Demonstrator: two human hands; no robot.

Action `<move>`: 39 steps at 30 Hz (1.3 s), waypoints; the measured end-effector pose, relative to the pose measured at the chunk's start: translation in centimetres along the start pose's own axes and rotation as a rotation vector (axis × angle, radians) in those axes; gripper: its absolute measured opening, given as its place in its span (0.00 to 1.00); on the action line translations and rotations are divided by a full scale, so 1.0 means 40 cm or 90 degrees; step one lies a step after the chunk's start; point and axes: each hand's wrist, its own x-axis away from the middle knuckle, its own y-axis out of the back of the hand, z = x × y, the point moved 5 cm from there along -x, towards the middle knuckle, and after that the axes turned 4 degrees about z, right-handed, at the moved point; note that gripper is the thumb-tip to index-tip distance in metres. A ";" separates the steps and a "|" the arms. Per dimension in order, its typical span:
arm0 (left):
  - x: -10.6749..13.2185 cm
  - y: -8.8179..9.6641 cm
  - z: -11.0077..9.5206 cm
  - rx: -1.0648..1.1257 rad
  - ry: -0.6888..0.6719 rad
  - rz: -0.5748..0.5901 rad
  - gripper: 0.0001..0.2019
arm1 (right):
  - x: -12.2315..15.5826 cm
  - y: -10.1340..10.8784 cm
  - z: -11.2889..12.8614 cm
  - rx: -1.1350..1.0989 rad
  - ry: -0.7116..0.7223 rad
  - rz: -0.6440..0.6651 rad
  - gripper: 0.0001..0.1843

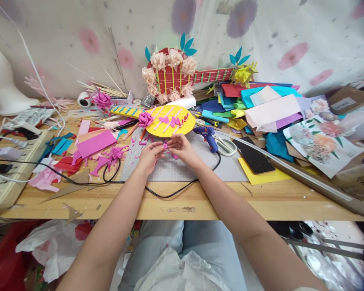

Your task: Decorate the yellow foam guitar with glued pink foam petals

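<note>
My left hand [151, 153] and my right hand [182, 148] meet over the grey cutting mat [182, 167], fingertips pinched together on a small pink foam piece [166, 145]. Just beyond them lies a yellow foam guitar shape [164, 121] with a magenta foam flower [144, 119] and pink strips stuck on it. A blue glue gun [206, 136] lies right of my right hand, its black cord [170, 194] looping across the mat toward the table's front edge.
White scissors [226, 146] and a black phone [254, 157] lie right of the glue gun. Stacked coloured foam sheets [261, 105] fill the right side, pink scraps [94, 149] the left. A red foam guitar [176, 76] leans on the back wall. A power strip [15, 157] sits far left.
</note>
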 end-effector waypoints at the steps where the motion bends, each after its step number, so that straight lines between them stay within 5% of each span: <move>1: -0.001 0.000 0.001 0.000 0.000 -0.001 0.14 | 0.002 -0.001 -0.006 0.002 0.002 -0.005 0.25; 12: 0.001 -0.007 -0.004 -0.035 -0.020 0.000 0.17 | 0.015 -0.016 -0.008 0.084 0.044 -0.075 0.22; 39: 0.008 -0.012 -0.004 -0.070 -0.065 -0.031 0.21 | 0.020 -0.015 -0.002 0.108 0.040 -0.085 0.21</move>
